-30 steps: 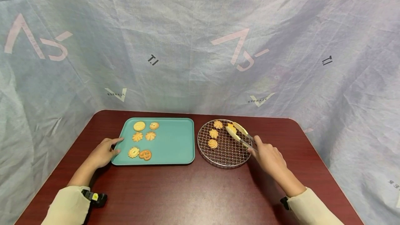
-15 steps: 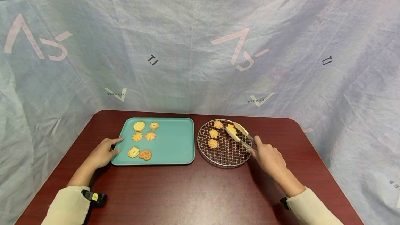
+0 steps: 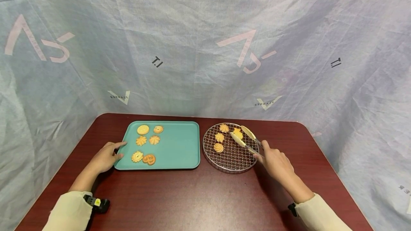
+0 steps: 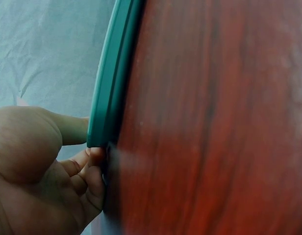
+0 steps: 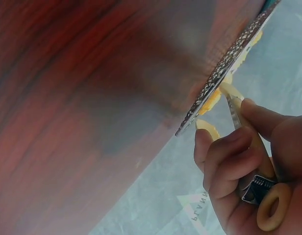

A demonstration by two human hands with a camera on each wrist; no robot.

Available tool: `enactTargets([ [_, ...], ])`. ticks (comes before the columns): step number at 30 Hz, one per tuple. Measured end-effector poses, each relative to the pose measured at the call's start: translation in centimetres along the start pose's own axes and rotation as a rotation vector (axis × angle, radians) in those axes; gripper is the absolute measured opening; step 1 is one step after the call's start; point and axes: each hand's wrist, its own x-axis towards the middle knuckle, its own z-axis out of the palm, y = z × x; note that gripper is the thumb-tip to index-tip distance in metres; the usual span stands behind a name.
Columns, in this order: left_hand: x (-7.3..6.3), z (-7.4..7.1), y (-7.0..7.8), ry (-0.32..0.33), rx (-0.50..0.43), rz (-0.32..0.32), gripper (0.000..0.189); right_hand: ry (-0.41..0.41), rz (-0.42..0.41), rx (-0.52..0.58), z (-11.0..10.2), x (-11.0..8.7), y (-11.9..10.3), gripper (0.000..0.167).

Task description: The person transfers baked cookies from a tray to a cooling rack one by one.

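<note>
My left hand [image 3: 104,157] holds the left rim of a teal tray [image 3: 178,145], thumb on the rim and fingers curled beneath in the left wrist view. On the tray's left half lie several cookies, among them a pretzel-shaped cookie [image 3: 149,159] and a round cookie [image 3: 143,129]. My right hand [image 3: 277,161] grips metal tongs [image 3: 248,148] with cream tips over a round wire rack [image 3: 229,159]. The tong tips stand spread on either side of a yellow cookie [image 3: 238,133], which lies on the rack. A swirl cookie [image 3: 218,148] and two star-shaped cookies [image 3: 223,128] form a row to its left.
Tray and rack stand side by side on a dark red wooden table [image 3: 179,199], a narrow gap between them. A pale printed cloth [image 3: 199,52] hangs behind and around the table.
The tong tips have spread a little wider, the left one shifting left away from the yellow cookie. My left hand and the tray have stayed still.
</note>
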Motion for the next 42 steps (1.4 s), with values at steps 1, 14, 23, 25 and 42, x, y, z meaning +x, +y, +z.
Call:
enactTargets([
  [1,0.0,0.0,0.0,0.000,0.000,-0.001,0.051,0.007,-0.005,0.000,0.0,0.0,0.0,0.043],
  [14,0.0,0.0,0.0,-0.002,-0.006,-0.005,0.051,0.009,0.007,0.031,-0.3,-0.1,-0.7,0.052],
  [23,0.1,0.1,-0.1,-0.003,-0.008,-0.009,0.052,0.051,-0.047,0.058,-0.8,-0.1,-1.5,0.059],
  [25,0.1,0.1,-0.2,-0.002,-0.007,-0.009,0.051,0.053,-0.050,0.060,-0.8,-0.1,-1.5,0.060],
  [42,0.1,0.1,-0.2,0.004,-0.009,-0.009,0.051,0.029,-0.026,0.076,-0.1,0.1,-2.1,0.076],
])
